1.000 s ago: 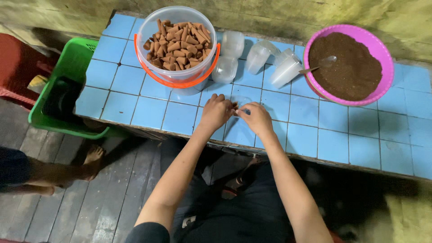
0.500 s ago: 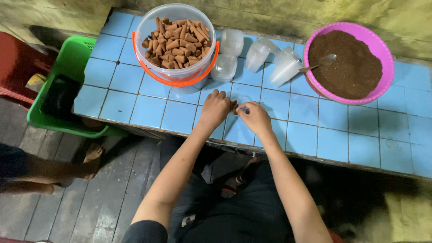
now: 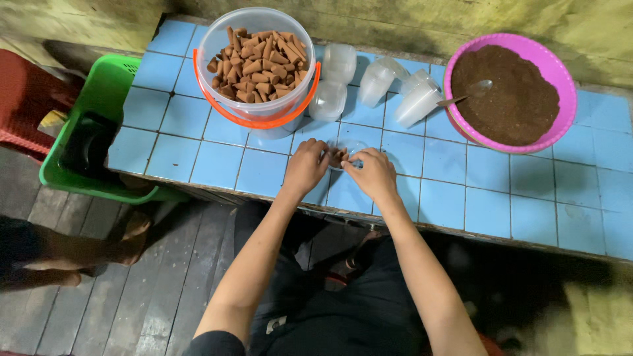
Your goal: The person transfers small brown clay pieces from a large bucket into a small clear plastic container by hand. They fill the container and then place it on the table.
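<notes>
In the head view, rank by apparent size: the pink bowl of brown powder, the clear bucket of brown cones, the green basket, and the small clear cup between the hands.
1. Pink bowl and clear bucket: look alike, not ranked.
2. Green basket, partly hidden under the tiled table, so unsure.
3. Small clear cup, clearly smallest.

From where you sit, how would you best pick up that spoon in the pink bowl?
Take the spoon by its handle end, which pokes over the left rim of the pink bowl toward the clear cups. Come from the left, a little above: the spoon's bowl lies in the brown powder, while the handle slants out free. The right hand looks nearer to it.
</notes>
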